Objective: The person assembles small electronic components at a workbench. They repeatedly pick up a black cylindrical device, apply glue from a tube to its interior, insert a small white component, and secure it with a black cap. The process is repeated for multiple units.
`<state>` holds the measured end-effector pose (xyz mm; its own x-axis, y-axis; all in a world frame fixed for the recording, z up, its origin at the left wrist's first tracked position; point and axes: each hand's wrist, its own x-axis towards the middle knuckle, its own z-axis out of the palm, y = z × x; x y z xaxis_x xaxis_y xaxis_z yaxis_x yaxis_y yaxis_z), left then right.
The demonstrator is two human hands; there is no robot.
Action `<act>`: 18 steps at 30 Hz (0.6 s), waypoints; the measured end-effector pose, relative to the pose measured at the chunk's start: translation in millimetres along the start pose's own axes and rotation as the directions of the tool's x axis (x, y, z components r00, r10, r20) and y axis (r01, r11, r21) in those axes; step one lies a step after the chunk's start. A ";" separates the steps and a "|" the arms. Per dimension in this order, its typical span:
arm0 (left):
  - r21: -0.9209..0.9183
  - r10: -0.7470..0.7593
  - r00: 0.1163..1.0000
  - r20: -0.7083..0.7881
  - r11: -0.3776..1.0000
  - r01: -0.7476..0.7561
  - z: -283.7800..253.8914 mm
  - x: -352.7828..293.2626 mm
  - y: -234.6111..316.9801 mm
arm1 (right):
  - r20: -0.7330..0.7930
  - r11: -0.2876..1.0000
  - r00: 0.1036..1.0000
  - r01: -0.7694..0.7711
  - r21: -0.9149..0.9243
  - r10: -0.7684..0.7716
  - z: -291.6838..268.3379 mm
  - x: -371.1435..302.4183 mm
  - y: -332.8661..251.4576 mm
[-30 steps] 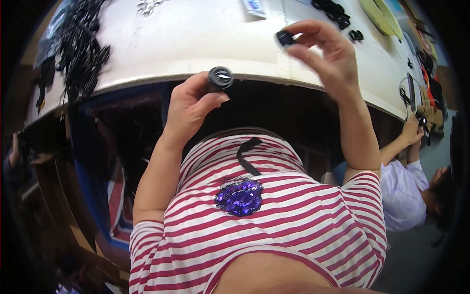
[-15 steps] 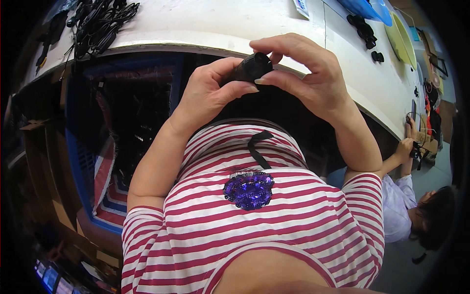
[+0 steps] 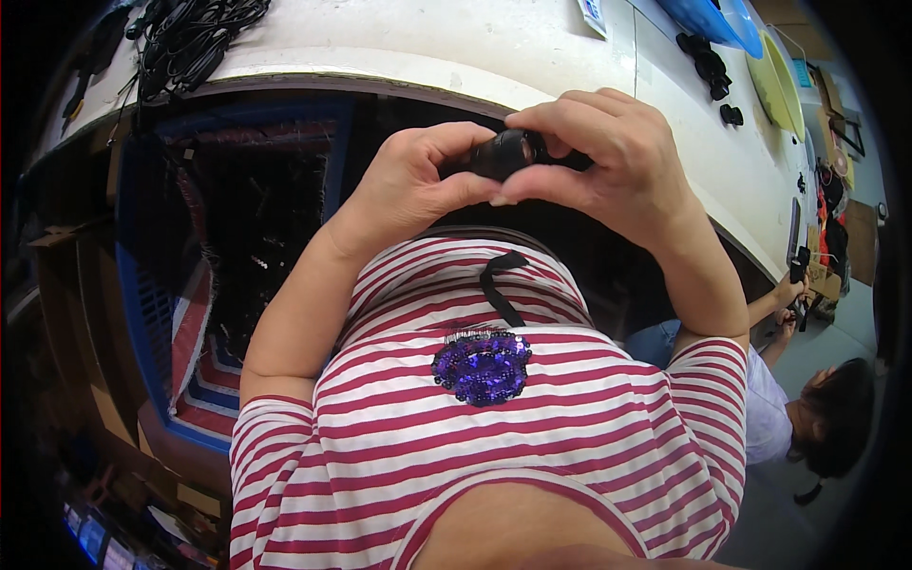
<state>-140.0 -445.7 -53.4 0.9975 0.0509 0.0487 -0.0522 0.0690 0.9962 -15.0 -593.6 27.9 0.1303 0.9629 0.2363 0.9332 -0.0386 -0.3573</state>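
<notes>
In front of my waist, just short of the table's front edge, both hands hold a short black cylinder [image 3: 497,156] with a shiny rounded surface; its exact kind does not show. My left hand [image 3: 410,173] grips its left end, with thumb below and fingers above. Around the right end curl the thumb and fingers of my right hand [image 3: 616,157], the thumb tip near the cylinder's lower side. Parts of both ends are hidden by my fingers.
A white table [image 3: 399,52] runs across the front, with black cables [image 3: 195,43] at left. Black parts [image 3: 705,65], a blue basin [image 3: 712,17] and a yellow basin [image 3: 777,85] sit at right. A blue crate [image 3: 142,256] stands at lower left. Another person [image 3: 769,408] works at far right.
The cylinder has tipped so its end no longer faces up toward me. My right hand has shifted slightly right and curled further round that end. My left hand keeps its grip.
</notes>
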 end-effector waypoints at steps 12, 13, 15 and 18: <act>0.067 -0.040 0.999 -0.013 0.997 0.041 0.0 2.5 -2.6 | 0.097 0.999 0.995 0.011 -0.036 -0.008 2.1 -5.5 11.1; 0.073 -0.046 0.999 -0.021 0.996 0.047 1.3 2.7 -2.9 | 0.076 0.998 0.997 -0.005 -0.060 0.009 3.6 -6.0 9.9; 0.099 -0.028 0.999 -0.029 0.995 0.030 0.8 3.1 -4.0 | 0.033 0.994 0.999 -0.037 -0.104 0.040 8.4 -5.4 8.0; 0.098 0.008 1.000 -0.024 0.995 -0.006 -1.1 3.0 -5.9 | -0.057 0.998 0.998 -0.004 0.055 0.007 9.9 -1.6 5.9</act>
<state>-136.7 -444.9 -59.3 0.9956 0.0749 0.0554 -0.0534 -0.0288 0.9982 -13.1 -592.7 16.5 0.1557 0.9458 0.2851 0.9129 -0.0276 -0.4073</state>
